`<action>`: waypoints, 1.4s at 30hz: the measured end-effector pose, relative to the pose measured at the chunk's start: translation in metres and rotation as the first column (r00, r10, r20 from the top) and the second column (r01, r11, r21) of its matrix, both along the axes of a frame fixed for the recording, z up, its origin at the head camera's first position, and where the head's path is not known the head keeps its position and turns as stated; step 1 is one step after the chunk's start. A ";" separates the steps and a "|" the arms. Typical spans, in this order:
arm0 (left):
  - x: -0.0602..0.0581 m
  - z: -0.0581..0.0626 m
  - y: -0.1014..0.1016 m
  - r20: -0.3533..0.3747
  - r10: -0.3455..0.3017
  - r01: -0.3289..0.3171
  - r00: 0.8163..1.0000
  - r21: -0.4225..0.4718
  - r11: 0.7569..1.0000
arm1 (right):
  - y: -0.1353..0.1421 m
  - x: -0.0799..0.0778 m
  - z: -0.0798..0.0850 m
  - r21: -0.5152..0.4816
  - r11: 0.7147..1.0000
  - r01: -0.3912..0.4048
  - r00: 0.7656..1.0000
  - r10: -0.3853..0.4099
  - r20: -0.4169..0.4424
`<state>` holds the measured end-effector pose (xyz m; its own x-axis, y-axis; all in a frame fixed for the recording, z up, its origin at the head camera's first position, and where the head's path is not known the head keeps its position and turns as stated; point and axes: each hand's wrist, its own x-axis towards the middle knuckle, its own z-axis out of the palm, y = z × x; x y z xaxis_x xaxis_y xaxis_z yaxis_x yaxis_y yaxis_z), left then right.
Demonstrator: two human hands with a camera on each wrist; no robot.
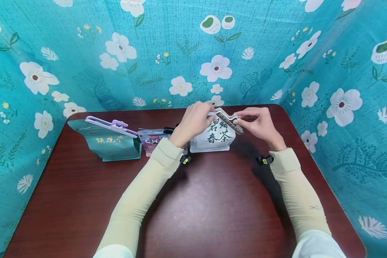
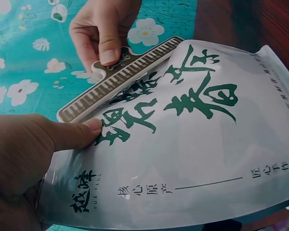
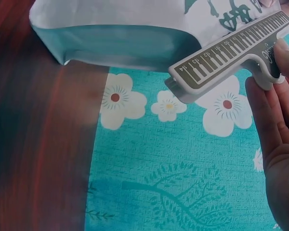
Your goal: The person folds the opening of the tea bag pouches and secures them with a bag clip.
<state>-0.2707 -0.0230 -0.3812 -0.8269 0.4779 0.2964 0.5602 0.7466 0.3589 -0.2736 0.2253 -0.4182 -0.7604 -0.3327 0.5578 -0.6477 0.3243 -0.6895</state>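
A white tea bag (image 1: 214,142) with large green characters stands at the back of the table. My left hand (image 1: 195,122) pinches its upper left corner; in the left wrist view the thumb (image 2: 79,134) lies on the bag's front. A bag clip (image 2: 120,79) with a grey-brown ruled strip and pale edges lies slantwise along the bag's top edge. My right hand (image 1: 258,123) holds the clip by its handle, thumb in front and fingers behind. In the right wrist view one end of the clip (image 3: 231,53) juts out past the bag.
To the left stands a green tea bag (image 1: 111,143) with a lilac clip (image 1: 113,125) across its top. Between the bags, a smaller pink and purple pouch (image 1: 148,141) is partly hidden by my left arm. A blue floral cloth (image 1: 180,53) hangs behind the dark red table (image 1: 206,200).
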 end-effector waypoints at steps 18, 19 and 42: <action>-0.001 0.000 0.001 0.003 0.010 -0.010 1.000 0.070 0.997 | -0.006 0.000 0.003 -0.007 1.000 -0.027 1.000 0.027 -0.001; -0.001 0.000 0.001 0.005 0.011 -0.012 1.000 0.069 0.998 | -0.006 -0.001 0.003 -0.010 1.000 -0.028 1.000 0.028 0.002; -0.005 0.000 -0.006 0.014 0.075 -0.076 0.997 0.074 0.994 | 0.006 -0.022 -0.017 -0.033 0.999 -0.023 0.994 0.027 0.106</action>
